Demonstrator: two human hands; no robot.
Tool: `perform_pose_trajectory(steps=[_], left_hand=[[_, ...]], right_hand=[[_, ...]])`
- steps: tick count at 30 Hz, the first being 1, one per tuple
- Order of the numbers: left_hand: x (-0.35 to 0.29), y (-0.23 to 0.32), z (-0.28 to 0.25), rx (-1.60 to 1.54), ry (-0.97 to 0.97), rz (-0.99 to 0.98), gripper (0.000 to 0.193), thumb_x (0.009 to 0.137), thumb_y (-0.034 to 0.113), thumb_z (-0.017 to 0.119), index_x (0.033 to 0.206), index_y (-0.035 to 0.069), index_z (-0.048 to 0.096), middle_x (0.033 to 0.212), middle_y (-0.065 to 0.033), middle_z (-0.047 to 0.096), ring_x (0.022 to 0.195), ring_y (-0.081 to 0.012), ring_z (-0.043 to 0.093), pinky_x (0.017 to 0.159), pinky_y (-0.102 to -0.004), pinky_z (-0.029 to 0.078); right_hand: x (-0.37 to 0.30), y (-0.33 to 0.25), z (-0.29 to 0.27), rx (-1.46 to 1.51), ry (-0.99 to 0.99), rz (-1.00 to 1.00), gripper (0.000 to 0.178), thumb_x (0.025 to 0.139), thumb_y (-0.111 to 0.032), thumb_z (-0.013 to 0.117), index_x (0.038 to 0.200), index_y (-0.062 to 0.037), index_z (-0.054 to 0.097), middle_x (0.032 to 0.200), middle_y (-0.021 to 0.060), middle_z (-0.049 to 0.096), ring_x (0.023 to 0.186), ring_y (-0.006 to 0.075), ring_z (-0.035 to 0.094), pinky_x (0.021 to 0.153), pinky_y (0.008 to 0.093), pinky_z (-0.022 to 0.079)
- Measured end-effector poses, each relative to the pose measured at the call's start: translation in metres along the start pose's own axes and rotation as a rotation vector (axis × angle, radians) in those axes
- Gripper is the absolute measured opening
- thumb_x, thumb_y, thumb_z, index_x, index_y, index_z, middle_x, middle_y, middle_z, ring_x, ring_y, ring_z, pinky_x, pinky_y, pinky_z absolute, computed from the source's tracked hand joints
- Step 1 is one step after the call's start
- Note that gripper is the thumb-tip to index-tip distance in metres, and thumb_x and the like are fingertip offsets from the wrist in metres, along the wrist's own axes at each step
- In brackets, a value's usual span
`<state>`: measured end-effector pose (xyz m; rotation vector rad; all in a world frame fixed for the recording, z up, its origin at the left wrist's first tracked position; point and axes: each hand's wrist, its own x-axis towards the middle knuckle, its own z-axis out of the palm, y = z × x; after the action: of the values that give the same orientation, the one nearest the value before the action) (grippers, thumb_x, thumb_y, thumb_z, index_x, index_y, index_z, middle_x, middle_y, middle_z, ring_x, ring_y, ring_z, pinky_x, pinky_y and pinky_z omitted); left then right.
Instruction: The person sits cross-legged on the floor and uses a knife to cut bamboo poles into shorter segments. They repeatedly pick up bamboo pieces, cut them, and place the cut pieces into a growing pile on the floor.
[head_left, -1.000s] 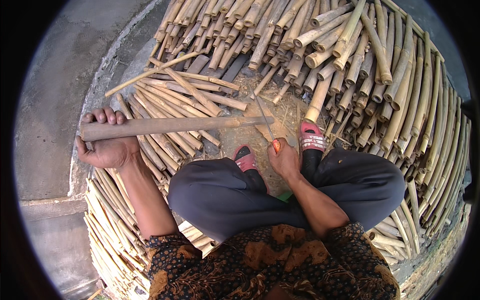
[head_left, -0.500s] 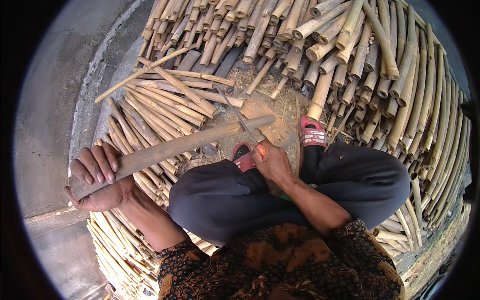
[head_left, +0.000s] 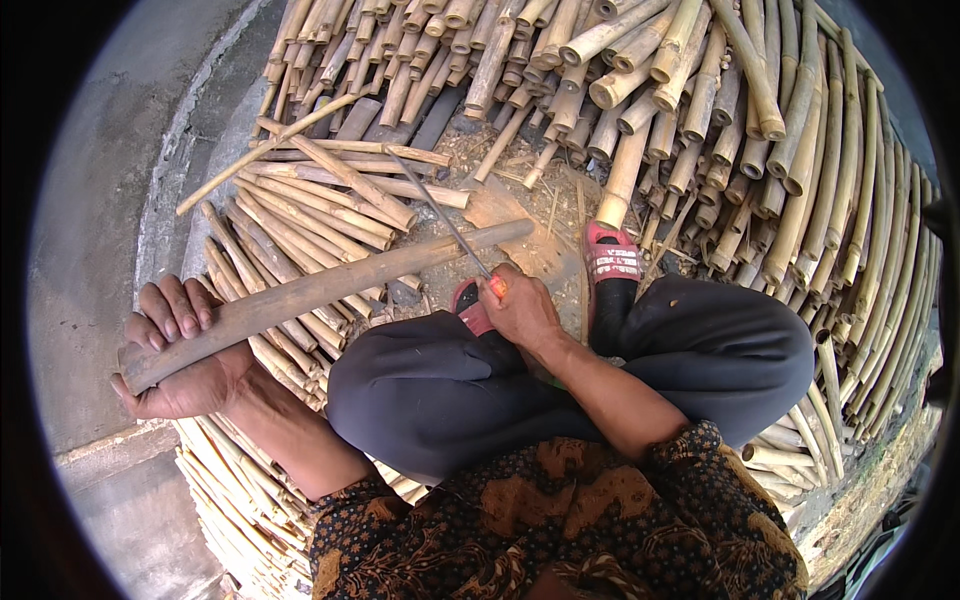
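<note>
My left hand [head_left: 185,350] is closed on the near-left end of a long brown bamboo piece [head_left: 330,288], its palm below and its fingers curled over the edge. From there the piece slants up to the right, over the floor between my legs. In my right hand [head_left: 522,310] is a long, thin-bladed knife [head_left: 437,208], gripped by its orange-red handle. The blade lies across the bamboo near its far end and points up to the left. Whether its edge bites into the bamboo is too small to tell.
Cut bamboo sticks [head_left: 315,205] lie fanned out at the left. A large stack of bamboo poles [head_left: 690,140] rises ahead and curves round to the right. More thin sticks [head_left: 245,500] lie below my left forearm. My feet in red sandals [head_left: 612,255] stand amid shavings.
The knife blade has shifted slightly along the bamboo toward my left hand and leans more to the left. Both hands keep their grips. The whole view has shifted a little.
</note>
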<state>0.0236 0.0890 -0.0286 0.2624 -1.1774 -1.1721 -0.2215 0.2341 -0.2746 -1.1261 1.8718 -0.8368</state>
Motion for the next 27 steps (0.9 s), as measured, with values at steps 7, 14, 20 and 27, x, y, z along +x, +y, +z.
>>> perform_pose_trajectory(steps=[7,14,20,27], left_hand=[[0.000,-0.044,-0.018,0.267,0.283,0.117,0.099,0.075,0.099,0.044,0.097,0.004,0.062,0.084,-0.0087,0.054,0.074,-0.0203,0.056,0.064,-0.0354,0.052],[-0.073,-0.167,-0.020,0.504,-0.137,-0.823,0.055,0.101,0.032,0.069,0.141,0.000,0.049,0.131,-0.0160,0.064,0.127,-0.0277,0.060,0.106,-0.0416,0.053],[-0.099,-0.138,-0.087,0.618,0.398,-0.487,0.056,0.104,0.045,0.062,0.138,0.002,0.049,0.113,-0.0123,0.065,0.105,-0.0197,0.063,0.093,-0.0379,0.053],[-0.150,0.012,-0.200,0.836,1.027,-0.121,0.047,0.101,0.047,0.066,0.119,0.006,0.052,0.084,-0.0020,0.053,0.072,-0.0112,0.053,0.066,-0.0280,0.047]], right_hand=[[0.011,0.081,0.011,-0.138,0.060,0.270,0.036,0.093,-0.030,0.061,0.109,0.0024,0.067,0.098,0.0331,0.071,0.098,0.0497,0.069,0.089,0.0547,0.055],[0.018,0.112,0.008,-0.244,0.035,0.405,0.045,0.093,-0.035,0.059,0.118,0.0012,0.068,0.109,0.0313,0.071,0.109,0.0478,0.067,0.098,0.0511,0.052],[0.021,0.130,0.017,-0.327,0.022,0.341,0.049,0.093,-0.042,0.060,0.115,-0.0001,0.070,0.108,0.0299,0.072,0.106,0.0464,0.068,0.097,0.0520,0.051],[0.020,0.105,0.030,-0.213,0.216,0.251,0.037,0.092,-0.038,0.063,0.097,-0.0017,0.071,0.086,0.0264,0.071,0.088,0.0450,0.070,0.082,0.0513,0.053]])
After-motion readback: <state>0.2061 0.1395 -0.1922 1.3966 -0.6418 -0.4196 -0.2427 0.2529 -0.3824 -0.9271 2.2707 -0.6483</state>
